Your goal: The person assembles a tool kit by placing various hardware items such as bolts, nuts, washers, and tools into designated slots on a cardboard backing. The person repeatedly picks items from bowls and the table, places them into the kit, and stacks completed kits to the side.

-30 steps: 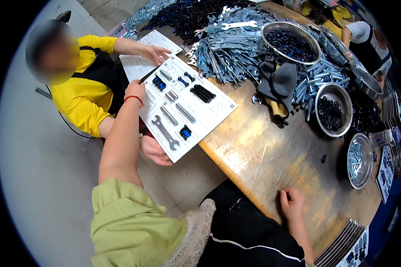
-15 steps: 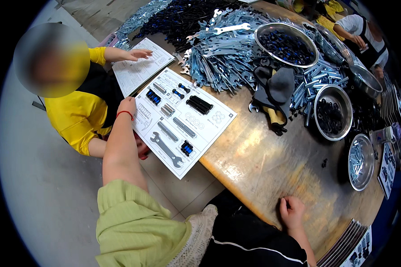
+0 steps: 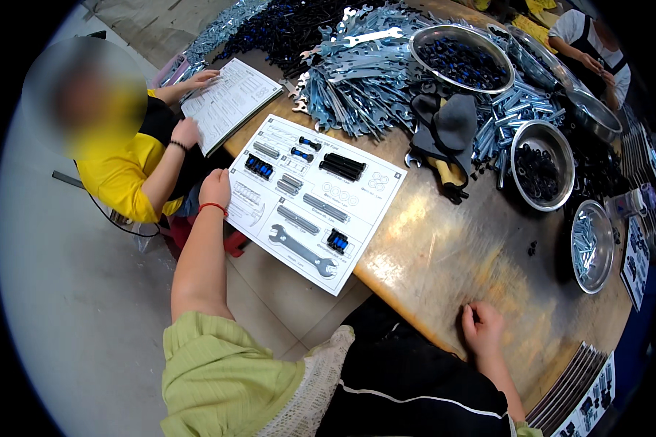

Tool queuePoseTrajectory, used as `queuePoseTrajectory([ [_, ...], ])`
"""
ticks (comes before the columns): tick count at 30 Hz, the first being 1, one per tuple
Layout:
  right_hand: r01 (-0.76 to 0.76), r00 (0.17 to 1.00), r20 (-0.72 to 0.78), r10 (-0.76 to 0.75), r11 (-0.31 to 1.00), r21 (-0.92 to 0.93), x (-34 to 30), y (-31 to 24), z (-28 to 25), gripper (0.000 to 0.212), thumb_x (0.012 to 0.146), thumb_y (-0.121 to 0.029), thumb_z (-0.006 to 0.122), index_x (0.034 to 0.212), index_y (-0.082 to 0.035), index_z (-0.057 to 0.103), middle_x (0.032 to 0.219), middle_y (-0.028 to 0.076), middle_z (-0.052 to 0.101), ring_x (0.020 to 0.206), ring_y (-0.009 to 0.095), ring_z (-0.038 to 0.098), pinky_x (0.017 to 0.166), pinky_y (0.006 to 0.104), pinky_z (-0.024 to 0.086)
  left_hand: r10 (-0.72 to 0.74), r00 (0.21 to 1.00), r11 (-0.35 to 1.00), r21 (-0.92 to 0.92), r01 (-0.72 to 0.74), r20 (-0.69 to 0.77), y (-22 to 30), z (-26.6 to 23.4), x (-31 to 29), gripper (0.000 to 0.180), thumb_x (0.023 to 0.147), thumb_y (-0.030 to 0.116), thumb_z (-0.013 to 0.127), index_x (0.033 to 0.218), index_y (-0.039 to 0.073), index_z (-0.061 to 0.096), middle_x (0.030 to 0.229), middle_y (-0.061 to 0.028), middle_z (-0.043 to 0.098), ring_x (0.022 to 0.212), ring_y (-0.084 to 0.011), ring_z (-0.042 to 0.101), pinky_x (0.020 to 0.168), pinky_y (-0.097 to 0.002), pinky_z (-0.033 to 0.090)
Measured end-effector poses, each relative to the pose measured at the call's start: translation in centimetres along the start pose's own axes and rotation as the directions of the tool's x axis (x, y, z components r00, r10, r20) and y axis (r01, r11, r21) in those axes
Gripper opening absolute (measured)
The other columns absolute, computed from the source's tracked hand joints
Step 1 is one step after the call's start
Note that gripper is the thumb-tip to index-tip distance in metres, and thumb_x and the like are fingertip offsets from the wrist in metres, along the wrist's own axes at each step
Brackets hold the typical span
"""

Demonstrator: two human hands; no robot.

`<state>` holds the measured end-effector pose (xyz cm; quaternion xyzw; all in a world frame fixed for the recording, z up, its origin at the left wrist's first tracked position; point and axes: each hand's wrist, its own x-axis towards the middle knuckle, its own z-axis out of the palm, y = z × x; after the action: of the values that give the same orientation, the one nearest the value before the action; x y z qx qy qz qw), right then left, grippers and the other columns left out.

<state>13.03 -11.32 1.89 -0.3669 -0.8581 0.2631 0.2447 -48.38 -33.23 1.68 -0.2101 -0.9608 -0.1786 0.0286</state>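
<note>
A: Two hands, both the wearer's. Left hand [image 3: 215, 191] has its fingers curled over the near-left edge of the white parts card [image 3: 315, 200], gripping that edge; I cannot tell whether the thumb is under it. Right hand [image 3: 481, 328] rests loosely closed, fingers curled, on the bare wooden tabletop [image 3: 452, 255], holding nothing.

B: Card position?

A: Lying flat at the table's near-left corner, its left part overhanging the edge. Parts are laid on its printed outlines: one flat spanner [image 3: 302, 251], black rods [image 3: 342, 166], small blue-and-black pieces [image 3: 337, 241].

B: Handling note?

A: My judgement: the card is loaded, so any shift should be a level slide, slow, or the parts leave their outlines. The right hand could steady the far side.

B: Counts?

A: Three round metal bowls: a large one of dark blue-black pieces [image 3: 461, 60], a middle one of black rings [image 3: 541, 166], a small one of silvery screws [image 3: 589, 247]. One grey glove [image 3: 448, 127]. One heap of spanners [image 3: 357, 91], too many to count. One second printed sheet [image 3: 229, 102], under the hands of a person in a yellow top.
</note>
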Motion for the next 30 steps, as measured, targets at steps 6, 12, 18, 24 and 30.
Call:
queuePoseTrajectory([
  [6, -0.017, 1.000, 0.000, 0.017, 1.000, -0.010, -0.9, 0.2, -0.5, 0.011, 0.080, -0.014, 0.070, 0.075, -0.005, 0.065, 0.071, 0.014, 0.062, 0.064, 0.033, 0.062, 0.057, 0.0396, 0.048, 0.012, 1.000, 1.000, -0.020, -0.012, -0.002, 2.9, -0.1, -6.3, 0.038, 0.098, 0.034, 0.046, 0.097, 0.002, 0.066, 0.095, -0.0240, 0.067, 0.092, -0.0433, 0.062, 0.080, -0.0481, 0.049],
  [12, -0.005, 1.000, 0.009, 0.005, 1.000, -0.002, -1.9, 0.6, -1.5, 0.013, 0.081, -0.017, 0.069, 0.078, -0.005, 0.067, 0.071, 0.016, 0.062, 0.066, 0.036, 0.062, 0.058, 0.0414, 0.049, 0.001, 0.999, 0.996, -0.085, 0.002, 0.033, 6.2, 0.5, -13.3, 0.037, 0.099, 0.033, 0.045, 0.092, 0.002, 0.063, 0.092, -0.0245, 0.066, 0.086, -0.0439, 0.063, 0.074, -0.0494, 0.049],
  [18, -0.143, 0.989, -0.003, 0.145, 0.976, 0.167, -2.7, 1.4, -2.8, 0.011, 0.082, -0.013, 0.068, 0.088, -0.003, 0.067, 0.081, 0.015, 0.063, 0.071, 0.030, 0.062, 0.064, 0.0389, 0.050, 0.079, 0.997, 0.984, -0.164, -0.076, 0.015, 10.6, 1.2, -20.7, 0.037, 0.100, 0.032, 0.045, 0.088, 0.002, 0.062, 0.085, -0.0236, 0.065, 0.081, -0.0445, 0.062, 0.071, -0.0496, 0.049],
  [24, -0.296, 0.948, -0.072, 0.311, 0.941, 0.165, -5.1, 5.6, -6.4, 0.033, 0.081, -0.012, 0.069, 0.111, 0.001, 0.062, 0.097, 0.015, 0.062, 0.084, 0.026, 0.059, 0.074, 0.0359, 0.051, 0.144, 0.982, 0.972, -0.204, -0.117, 0.121, 17.5, 1.8, -27.9, 0.035, 0.100, 0.032, 0.046, 0.092, 0.002, 0.063, 0.086, -0.0240, 0.066, 0.082, -0.0447, 0.062, 0.071, -0.0507, 0.049],
  [30, -0.408, 0.891, -0.112, 0.440, 0.884, 0.229, -7.2, 8.2, -10.4, 0.041, 0.081, -0.014, 0.069, 0.119, 0.000, 0.060, 0.094, 0.012, 0.061, 0.082, 0.022, 0.058, 0.074, 0.0346, 0.050, 0.226, 0.941, 0.970, -0.151, -0.192, 0.254, 23.4, 1.6, -32.6, 0.035, 0.098, 0.031, 0.047, 0.087, 0.001, 0.062, 0.084, -0.0252, 0.065, 0.081, -0.0446, 0.062, 0.071, -0.0520, 0.048],
])
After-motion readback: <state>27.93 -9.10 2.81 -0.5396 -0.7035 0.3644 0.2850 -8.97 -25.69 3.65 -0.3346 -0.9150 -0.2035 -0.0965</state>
